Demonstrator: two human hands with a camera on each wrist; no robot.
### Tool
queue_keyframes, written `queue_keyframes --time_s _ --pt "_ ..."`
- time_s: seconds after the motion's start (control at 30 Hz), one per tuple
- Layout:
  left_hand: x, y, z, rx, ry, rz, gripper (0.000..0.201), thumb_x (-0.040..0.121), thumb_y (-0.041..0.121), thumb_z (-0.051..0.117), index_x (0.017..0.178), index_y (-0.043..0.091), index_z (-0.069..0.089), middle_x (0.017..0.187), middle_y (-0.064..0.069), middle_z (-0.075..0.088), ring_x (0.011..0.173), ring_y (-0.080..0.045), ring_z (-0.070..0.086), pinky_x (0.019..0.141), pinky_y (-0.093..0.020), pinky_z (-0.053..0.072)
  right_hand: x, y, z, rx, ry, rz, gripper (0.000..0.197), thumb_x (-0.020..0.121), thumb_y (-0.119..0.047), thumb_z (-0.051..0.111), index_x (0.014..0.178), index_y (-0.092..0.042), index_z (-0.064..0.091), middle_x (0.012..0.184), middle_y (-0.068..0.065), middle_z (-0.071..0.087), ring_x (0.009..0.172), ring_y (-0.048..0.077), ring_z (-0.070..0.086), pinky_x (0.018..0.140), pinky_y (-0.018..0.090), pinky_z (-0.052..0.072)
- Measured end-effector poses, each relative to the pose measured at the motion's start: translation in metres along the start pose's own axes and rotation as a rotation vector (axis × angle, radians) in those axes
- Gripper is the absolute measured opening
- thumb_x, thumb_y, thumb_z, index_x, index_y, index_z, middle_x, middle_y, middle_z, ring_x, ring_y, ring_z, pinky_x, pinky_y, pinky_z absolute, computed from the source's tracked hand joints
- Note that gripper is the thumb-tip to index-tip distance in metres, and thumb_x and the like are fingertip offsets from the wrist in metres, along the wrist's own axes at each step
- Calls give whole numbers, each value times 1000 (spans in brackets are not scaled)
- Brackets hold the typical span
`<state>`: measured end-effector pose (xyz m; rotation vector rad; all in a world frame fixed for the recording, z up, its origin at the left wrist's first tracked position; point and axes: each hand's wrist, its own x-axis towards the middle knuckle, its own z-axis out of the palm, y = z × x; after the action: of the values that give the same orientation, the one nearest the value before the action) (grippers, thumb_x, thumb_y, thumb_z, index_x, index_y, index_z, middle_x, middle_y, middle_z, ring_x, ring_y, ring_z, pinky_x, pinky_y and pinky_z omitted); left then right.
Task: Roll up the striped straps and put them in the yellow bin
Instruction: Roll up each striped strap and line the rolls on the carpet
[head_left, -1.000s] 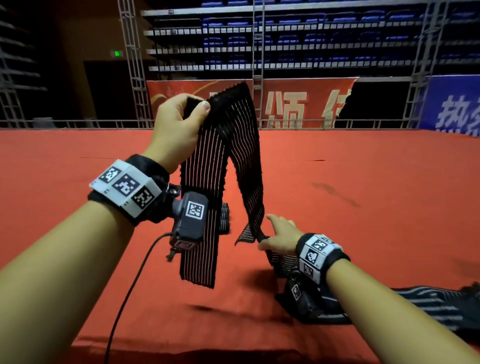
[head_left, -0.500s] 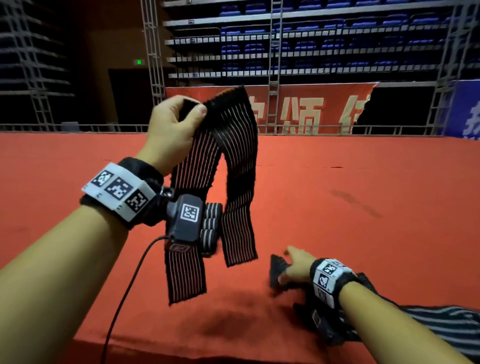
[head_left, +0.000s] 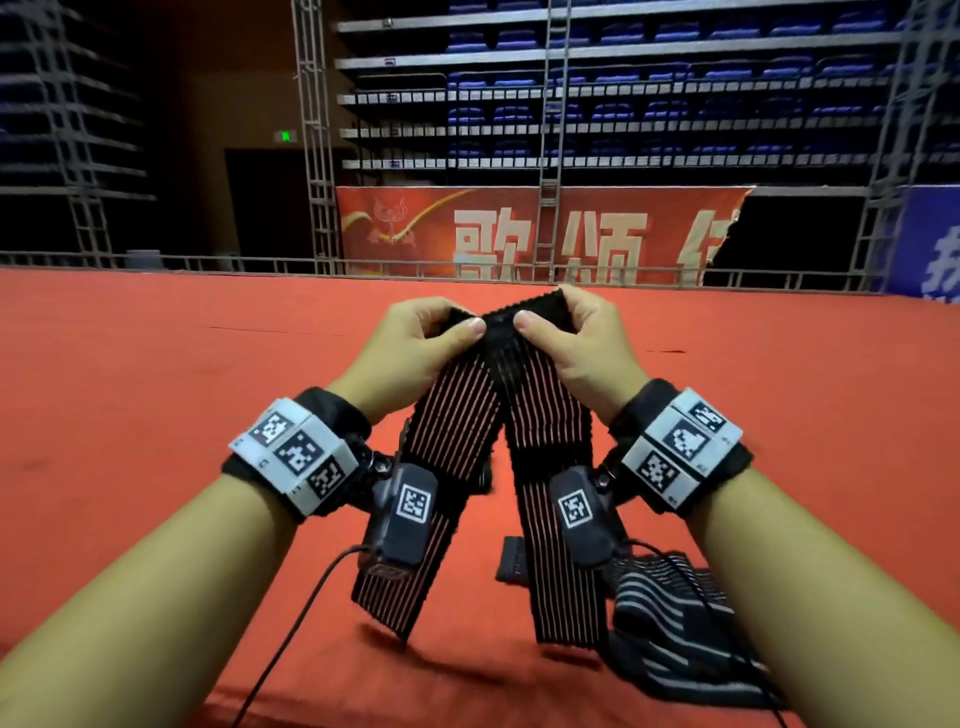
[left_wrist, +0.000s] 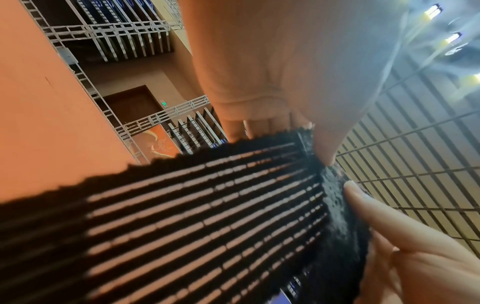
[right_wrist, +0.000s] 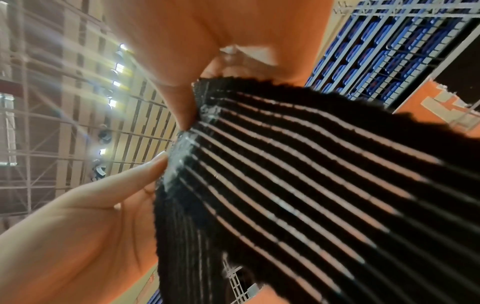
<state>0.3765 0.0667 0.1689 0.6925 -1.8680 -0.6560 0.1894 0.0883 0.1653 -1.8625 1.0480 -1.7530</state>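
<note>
Left hand, right hand pinch folded top of striped strap; both ends hang below wrists.

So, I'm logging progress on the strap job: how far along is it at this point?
Early. Done: nothing visibly; no rolled strap and no yellow bin show in any view. In hand: the left hand and right hand pinch the striped strap at its top fold, both ends hanging unrolled. Left: roll it, then the other striped strap lying on the red table, and bin both.
</note>
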Motion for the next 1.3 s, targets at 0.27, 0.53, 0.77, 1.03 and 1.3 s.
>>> queue_keyframes --time_s 0.27,0.53,0.77,1.03,1.3 --pt "-2 -7 -1 113 160 -102 21 99 12 53 79 11 61 71 1 61 59 -4 55 56 -18 44 -12 -8 -15 -101 212 -47 20 91 -12 60 76 -11 48 71 5 48 65 22 47 60 36 42" --pt "-4 -5 21 28 240 -132 21 94 13 61 82 -3 62 72 -10 57 66 -18 53 60 -32 45 -34 -17 21 -440 21 -193 20 81 -10 63 99 -18 64 84 -7 64 70 4 56 69 23 48" --pt "-12 1 19 -166 182 -161 21 99 13 55 81 13 66 75 -2 65 68 -11 64 60 -25 54 -37 -9 18 -166 -135 -47 29 75 -6 53 100 -17 64 84 5 71 79 29 65 68 42 52" --pt "-6 -13 16 -36 261 -194 22 99 14 53 82 12 66 80 -8 66 72 -18 63 74 -42 56 -40 -14 5 -541 -46 -312 12 84 -27 59 88 -21 67 90 -5 52 91 17 42 82 33 36" --pt "-15 -6 25 -166 219 -178 19 100 15 54 93 5 69 89 -14 71 80 -22 69 76 -43 59 -34 -20 0 -521 -121 -197 3 94 -16 54 94 -15 56 79 -3 60 75 19 54 67 35 42"
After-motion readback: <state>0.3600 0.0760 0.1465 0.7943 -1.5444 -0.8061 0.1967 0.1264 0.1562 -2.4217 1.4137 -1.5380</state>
